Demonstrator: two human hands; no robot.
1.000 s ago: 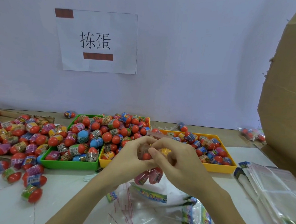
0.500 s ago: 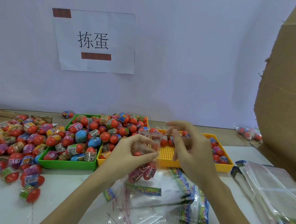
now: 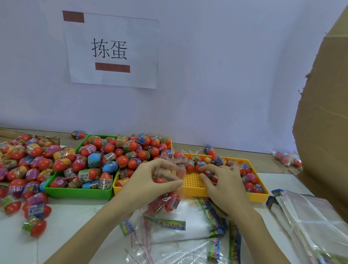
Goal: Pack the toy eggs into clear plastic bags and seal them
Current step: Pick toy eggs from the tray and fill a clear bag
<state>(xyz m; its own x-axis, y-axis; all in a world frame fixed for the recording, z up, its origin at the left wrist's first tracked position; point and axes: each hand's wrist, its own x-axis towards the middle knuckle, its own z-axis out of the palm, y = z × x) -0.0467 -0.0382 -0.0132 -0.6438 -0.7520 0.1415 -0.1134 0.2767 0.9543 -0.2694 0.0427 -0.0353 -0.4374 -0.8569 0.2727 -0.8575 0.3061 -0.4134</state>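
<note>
The left hand [image 3: 153,179] grips a part-filled clear bag [image 3: 168,192], unsealed; the right hand [image 3: 223,183], fingers curled, reaches among yellow-tray eggs [image 3: 249,179]; many remain.

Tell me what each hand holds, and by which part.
The left hand pinches a clear bag of eggs by its open top. The right hand reaches into the yellow tray; any hold is unclear.

We've got a white table [image 3: 68,247] holding a green plastic tray [image 3: 78,192] and yellow plastic tray [image 3: 226,195] of toy eggs, loose red-capped toy eggs [image 3: 32,226] at left, and clear plastic bags [image 3: 170,248] spread up front.
</note>
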